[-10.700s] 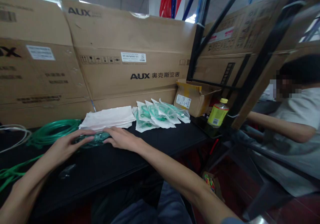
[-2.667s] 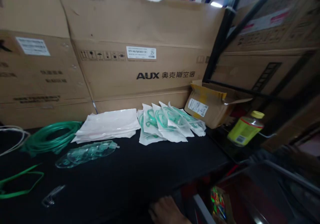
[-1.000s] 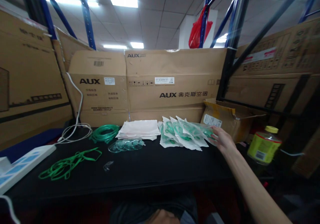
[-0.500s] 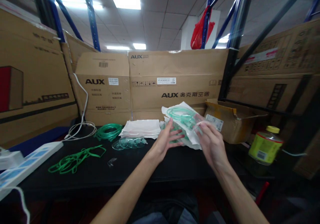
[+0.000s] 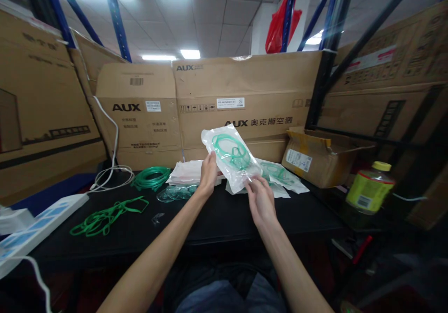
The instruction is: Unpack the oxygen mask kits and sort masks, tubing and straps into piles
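Observation:
Between my hands, tilted above the table, is a clear-and-white pouch (image 5: 229,156) with a coil of thin green tubing inside. My left hand (image 5: 209,174) pinches its left edge. At its lower right corner, my right hand (image 5: 261,195) grips the plastic with closed fingers. More pouches with green tubing (image 5: 285,175) lie on the table just behind and to the right. A stack of flat white pouches (image 5: 182,172) is partly hidden by my left hand. Clear plastic masks (image 5: 175,193) lie in front of that stack.
To the left are a coil of green tubing (image 5: 151,177), green elastic straps (image 5: 105,216), small clear pieces (image 5: 157,218) and a white power strip (image 5: 52,224). An opened cardboard box (image 5: 315,156) and a yellow-capped bottle (image 5: 370,189) stand right. Large cartons (image 5: 210,117) wall the back.
My left hand was spread beside the pouch and now grips its edge. The held pouch has moved left and turned its clear face to me. Pouches on the table now show at the right.

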The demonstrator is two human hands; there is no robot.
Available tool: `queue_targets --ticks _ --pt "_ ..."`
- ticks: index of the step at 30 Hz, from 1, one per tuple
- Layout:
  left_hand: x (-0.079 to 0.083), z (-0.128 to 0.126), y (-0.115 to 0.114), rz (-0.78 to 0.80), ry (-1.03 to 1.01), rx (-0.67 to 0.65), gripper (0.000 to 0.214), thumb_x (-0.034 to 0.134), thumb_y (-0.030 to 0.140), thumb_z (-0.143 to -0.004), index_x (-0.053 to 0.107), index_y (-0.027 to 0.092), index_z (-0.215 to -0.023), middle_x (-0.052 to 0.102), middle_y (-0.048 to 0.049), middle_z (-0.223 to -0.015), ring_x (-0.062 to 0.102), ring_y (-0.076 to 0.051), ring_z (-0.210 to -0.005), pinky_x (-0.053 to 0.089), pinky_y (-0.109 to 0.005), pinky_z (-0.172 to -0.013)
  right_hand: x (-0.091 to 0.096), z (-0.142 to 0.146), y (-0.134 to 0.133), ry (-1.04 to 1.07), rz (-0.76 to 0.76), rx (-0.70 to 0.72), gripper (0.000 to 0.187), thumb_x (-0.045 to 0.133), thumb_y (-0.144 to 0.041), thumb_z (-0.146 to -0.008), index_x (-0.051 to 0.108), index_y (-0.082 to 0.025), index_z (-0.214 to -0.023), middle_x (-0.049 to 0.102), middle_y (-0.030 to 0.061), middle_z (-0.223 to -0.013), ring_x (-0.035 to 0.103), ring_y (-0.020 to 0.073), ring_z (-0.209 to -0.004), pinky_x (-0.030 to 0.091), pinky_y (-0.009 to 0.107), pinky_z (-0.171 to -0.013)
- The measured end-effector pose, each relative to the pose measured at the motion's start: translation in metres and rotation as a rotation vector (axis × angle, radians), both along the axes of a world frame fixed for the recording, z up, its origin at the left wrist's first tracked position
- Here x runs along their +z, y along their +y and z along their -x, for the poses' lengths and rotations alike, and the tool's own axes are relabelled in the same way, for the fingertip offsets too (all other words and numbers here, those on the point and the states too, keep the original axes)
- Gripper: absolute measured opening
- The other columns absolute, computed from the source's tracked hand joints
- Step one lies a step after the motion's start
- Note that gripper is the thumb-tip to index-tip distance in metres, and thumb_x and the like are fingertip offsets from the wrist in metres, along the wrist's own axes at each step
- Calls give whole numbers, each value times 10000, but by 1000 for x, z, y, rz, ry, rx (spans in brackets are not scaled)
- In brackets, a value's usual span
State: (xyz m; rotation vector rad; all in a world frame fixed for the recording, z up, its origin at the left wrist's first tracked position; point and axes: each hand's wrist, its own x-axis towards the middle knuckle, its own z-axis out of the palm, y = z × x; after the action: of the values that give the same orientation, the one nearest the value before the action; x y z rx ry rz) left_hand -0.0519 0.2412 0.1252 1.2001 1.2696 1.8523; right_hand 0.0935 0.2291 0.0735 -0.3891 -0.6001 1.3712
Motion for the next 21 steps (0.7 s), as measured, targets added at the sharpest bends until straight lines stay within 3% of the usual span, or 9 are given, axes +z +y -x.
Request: queue_targets --ticks 3,8,12,17,21 --pt "6 8 -3 -95 177 79 454 418 520 -1016 670 143 -1026 720 -84 -934 655 -225 -917 521 -292 -799 -6 8 7 43 46 92 208 739 -96 -692 651 -196 -852 726 -3 -938 702 163 -976 560 318 -979" --pt "18 11 -11 -152 428 126 472 415 568 -1006 552 196 -749 575 0 -676 603 -179 -651 472 -266 -638 0 15 12 127 87 299 138 704 -278 -858 656 -225 -975 740 59 -1055 710 226 -1051 595 412 -959" --pt "25 11 -14 -163 546 163 452 374 532 -1033 469 218 -721 491 40 -586 554 -146 -526 427 -255 -589 1 17 14 163 118 442 259 620 -435 -933 673 -189 -996 732 131 -1101 711 266 -1065 604 445 -939" --pt "26 14 -14 -129 622 195 469 352 533 -1037 501 223 -718 478 45 -502 541 -160 -483 400 -257 -557 -3 19 16 173 165 491 147 671 -343 -908 672 -234 -1006 751 71 -1012 735 211 -948 608 389 -918" --pt "24 20 -12 -92 619 277 454 362 520 -1034 562 216 -762 564 18 -559 593 -186 -554 418 -266 -596 1 20 15 160 146 492 133 699 -279 -874 675 -223 -992 761 65 -1038 737 226 -998 606 395 -928"
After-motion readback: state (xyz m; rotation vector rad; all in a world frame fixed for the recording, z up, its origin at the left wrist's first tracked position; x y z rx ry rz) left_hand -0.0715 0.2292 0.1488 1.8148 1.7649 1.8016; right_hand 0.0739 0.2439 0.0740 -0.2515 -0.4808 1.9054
